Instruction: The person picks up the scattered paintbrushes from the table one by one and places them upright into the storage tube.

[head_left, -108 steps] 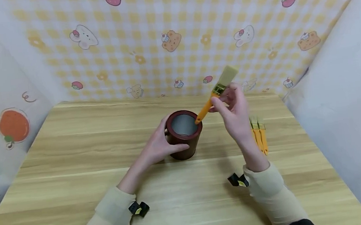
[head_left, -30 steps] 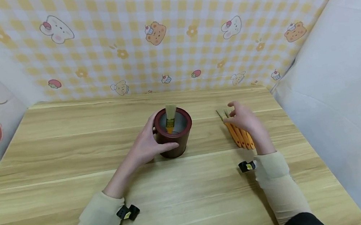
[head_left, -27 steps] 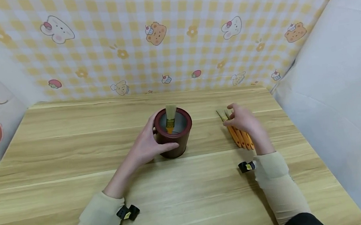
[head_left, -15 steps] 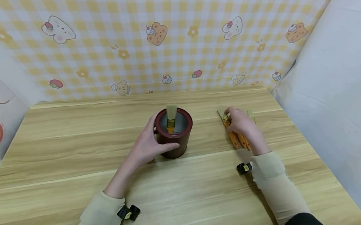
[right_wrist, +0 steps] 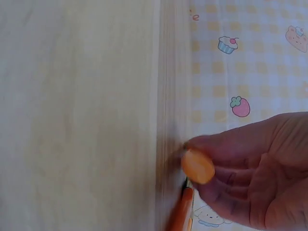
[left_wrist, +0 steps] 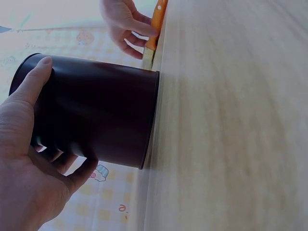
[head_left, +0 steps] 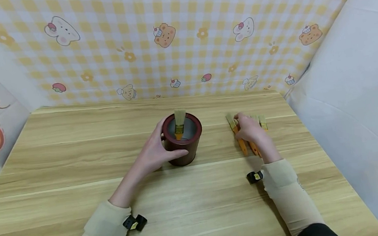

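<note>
My left hand [head_left: 151,151] grips a dark brown cylindrical pot [head_left: 183,154] that stands upright on the table. One paintbrush [head_left: 179,123] stands inside it, bristles up above the rim. Over on the right, my right hand [head_left: 252,131] pinches another paintbrush [head_left: 242,147] by its orange handle, low over the table. The left wrist view shows the thumb and fingers of that hand about the orange handle [left_wrist: 158,21]. In the right wrist view, the handle's end [right_wrist: 198,166] points at the camera. Several more paintbrushes [head_left: 262,122] lie under and beside the right hand, partly hidden by it.
The wooden table [head_left: 183,206] extends around the pot and brushes. A yellow checked backdrop [head_left: 190,61] rises along its far edge. White sheets [head_left: 354,90] stand at the right and left sides.
Earlier my right hand put one paintbrush handle-down into the pot. It has since moved right, down onto the lying brushes, and closed on the leftmost one, which has shifted slightly. The left hand still holds the pot.
</note>
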Demonstrator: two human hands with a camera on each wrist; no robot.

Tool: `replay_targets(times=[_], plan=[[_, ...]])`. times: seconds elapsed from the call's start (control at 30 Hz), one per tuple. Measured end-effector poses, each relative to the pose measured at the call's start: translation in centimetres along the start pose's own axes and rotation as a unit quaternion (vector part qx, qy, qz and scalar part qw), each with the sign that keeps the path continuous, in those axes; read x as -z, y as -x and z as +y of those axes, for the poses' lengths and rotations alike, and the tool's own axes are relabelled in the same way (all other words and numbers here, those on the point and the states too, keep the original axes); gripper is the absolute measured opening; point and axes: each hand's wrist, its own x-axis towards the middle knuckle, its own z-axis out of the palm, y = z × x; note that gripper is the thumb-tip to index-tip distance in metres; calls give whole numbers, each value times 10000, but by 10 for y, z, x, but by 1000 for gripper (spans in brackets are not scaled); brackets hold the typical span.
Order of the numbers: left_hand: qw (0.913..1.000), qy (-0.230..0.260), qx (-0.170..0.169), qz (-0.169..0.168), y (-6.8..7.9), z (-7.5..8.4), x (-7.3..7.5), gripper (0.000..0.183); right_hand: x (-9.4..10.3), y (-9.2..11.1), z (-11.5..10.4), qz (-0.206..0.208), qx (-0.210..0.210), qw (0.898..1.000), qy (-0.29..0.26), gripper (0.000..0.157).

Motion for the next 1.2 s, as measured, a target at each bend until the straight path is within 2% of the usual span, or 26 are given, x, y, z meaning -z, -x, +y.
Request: replay_targets(times=[0.1,0.2,0.37,0.5,0.63,0.77,0.87,0.97,1.03,1.13,1.2], plan=[[10000,-12,40,3,0,-1,0,109,2,2,-3,68,52,9996,-272,77],[10000,-31,54,11,0,-2,0,110,6,4,-6,317,207,9970,-679,80],[10000,-51,41,15,0,-2,0,110,12,9,-15,786,481,9869,-1321,86],[10000,-54,38,5,0,-2,0,111,18,14,-25,1085,531,9792,-1632,81],[10000,-67,59,9,0,-1,0,111,24,22,-35,1613,680,9664,-1881,72],[10000,-48,67,14,-1,-1,0,110,27,33,-46,2083,998,9459,-2277,67],[10000,-46,67,18,-1,-1,0,110,29,42,-54,2330,1309,9247,-2711,65],[10000,-49,54,26,-1,-2,-1,110,28,50,-63,2587,1650,8932,-3288,61],[10000,-52,45,28,-1,-2,-1,110,27,54,-69,2753,1915,8646,-3741,55],[10000,-65,34,38,-1,-2,-1,110,24,60,-78,2908,2415,8140,-4410,47],[10000,-68,36,46,-1,-2,-1,110,22,64,-83,2953,2735,7840,-4726,43]])
